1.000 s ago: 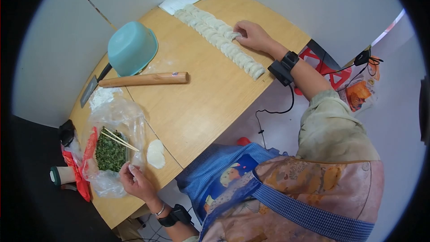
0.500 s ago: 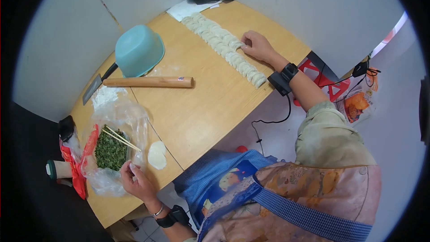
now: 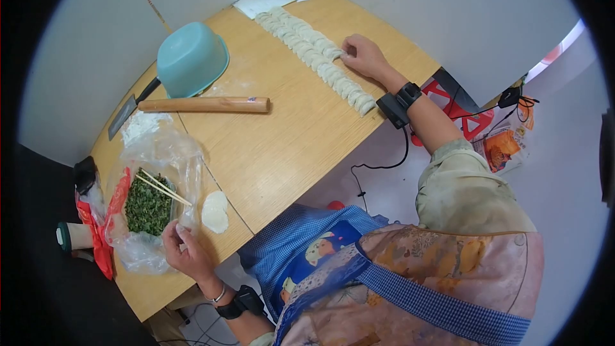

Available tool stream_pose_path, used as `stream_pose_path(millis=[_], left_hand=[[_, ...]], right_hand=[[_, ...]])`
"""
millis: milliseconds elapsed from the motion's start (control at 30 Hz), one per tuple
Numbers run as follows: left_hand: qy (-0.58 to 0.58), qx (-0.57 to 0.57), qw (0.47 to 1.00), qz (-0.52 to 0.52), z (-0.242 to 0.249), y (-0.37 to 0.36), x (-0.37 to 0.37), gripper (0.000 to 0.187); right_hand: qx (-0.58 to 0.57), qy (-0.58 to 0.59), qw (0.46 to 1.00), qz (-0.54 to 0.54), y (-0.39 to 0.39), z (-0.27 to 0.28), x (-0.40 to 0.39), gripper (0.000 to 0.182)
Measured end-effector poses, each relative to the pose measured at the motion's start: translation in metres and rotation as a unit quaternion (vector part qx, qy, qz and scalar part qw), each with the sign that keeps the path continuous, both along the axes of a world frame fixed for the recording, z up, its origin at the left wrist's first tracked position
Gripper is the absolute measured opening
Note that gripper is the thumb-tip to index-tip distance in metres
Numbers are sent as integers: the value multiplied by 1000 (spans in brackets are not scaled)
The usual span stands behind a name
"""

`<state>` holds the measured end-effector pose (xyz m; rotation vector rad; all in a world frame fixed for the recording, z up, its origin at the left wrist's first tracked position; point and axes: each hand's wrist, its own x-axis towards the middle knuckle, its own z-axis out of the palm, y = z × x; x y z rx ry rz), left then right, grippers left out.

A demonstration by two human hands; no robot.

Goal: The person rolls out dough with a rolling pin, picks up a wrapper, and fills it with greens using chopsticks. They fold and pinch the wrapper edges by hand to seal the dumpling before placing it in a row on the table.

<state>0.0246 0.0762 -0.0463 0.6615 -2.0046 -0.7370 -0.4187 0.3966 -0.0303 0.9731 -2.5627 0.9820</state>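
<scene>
A wooden counter (image 3: 256,154) spans the frame from upper centre to lower left. Near upper centre, the longer dumpling row (image 3: 333,77) has its long axis running diagonally toward lower right; the shorter row (image 3: 314,38) lies alongside, its endmost piece already in line. The right hand (image 3: 366,57), fingers curled, is at that piece; contact or hold cannot be told. At lower left, the left hand (image 3: 187,256), loosely parted and visibly holding nothing, is beside the chopped greens (image 3: 146,211) and wrappers (image 3: 214,213).

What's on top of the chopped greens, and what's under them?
A pair of chopsticks lies across the greens. What is directly beneath can't be seen, because the greens cover it.
</scene>
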Motion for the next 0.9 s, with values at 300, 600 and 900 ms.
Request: stream_pose_path(millis=[300,600,900], left_hand=[[-4,-20,1000,0,4,4,-2,13],[-10,-30,999,11,5,3,-3,13],[17,-28,999,-8,2,-2,-3,10]], right_hand=[[9,4,1000,0,0,2,2,21],[-97,5,995,-5,7,-2,-3,18],[-236,-26,957,168,-27,54,126,2]])
